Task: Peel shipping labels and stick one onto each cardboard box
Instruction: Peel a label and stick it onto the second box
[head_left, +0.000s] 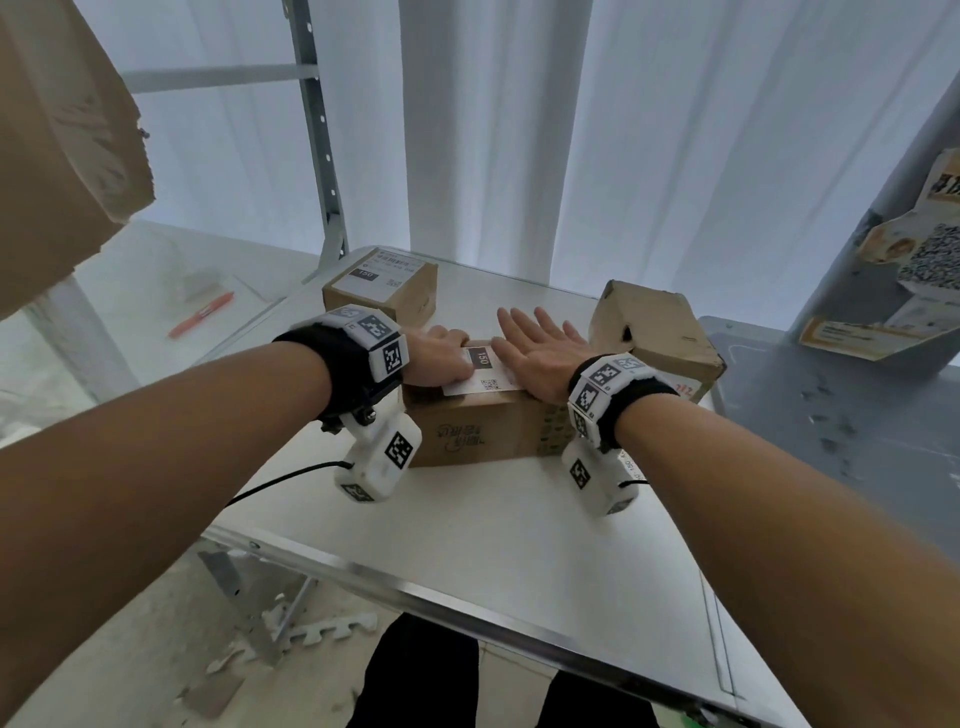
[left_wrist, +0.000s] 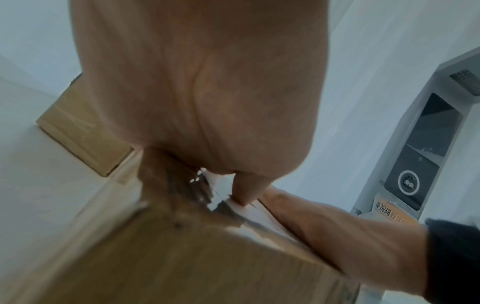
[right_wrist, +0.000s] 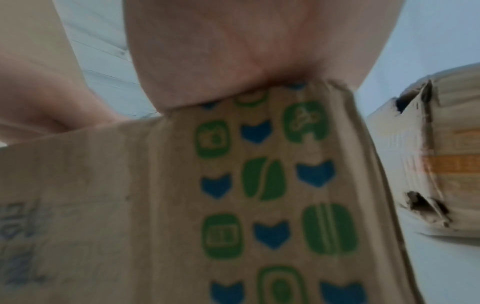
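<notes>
A printed cardboard box (head_left: 483, 431) stands mid-table with a white shipping label (head_left: 485, 374) on its top. My left hand (head_left: 441, 356) lies over the box's left top corner. Its fingers bend down over the far edge and the thumb (left_wrist: 244, 191) presses on the label. My right hand (head_left: 537, 348) lies flat with straight fingers on the label's right side. A second box (head_left: 384, 296) behind on the left carries a label (head_left: 379, 273). A battered third box (head_left: 654, 338) at the right shows no label. In the right wrist view the palm (right_wrist: 221, 51) rests on the printed box (right_wrist: 259, 185).
The white table (head_left: 519, 535) has a metal front edge (head_left: 467, 608). A red pen (head_left: 202, 314) lies on the lower surface at the left. A big cardboard sheet (head_left: 57, 130) hangs top left. A grey pillar (head_left: 909, 234) with stickers stands right.
</notes>
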